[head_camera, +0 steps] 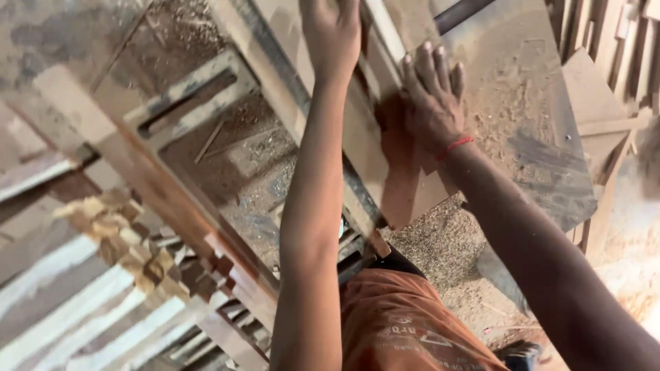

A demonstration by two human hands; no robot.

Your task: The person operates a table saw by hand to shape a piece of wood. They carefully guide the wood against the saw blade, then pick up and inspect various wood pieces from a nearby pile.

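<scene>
A flat brown wooden board [402,189] lies on the sawdust-covered machine table [529,137]. My right hand [433,103], with a red thread around its wrist, presses flat on the board with its fingers together. My left hand [333,38] reaches further along the same board beside a long metal rail [289,89]. Its fingertips are cut off by the top edge of the view. Both forearms stretch out from the bottom of the view over my orange shirt [405,323].
Sawdust covers the table and the floor [632,261] at the right. Stacked wooden planks [82,302] and a heap of small wood offcuts [130,233] lie at the left. More boards [605,103] lean at the upper right. A slotted metal frame [185,103] sits at the upper left.
</scene>
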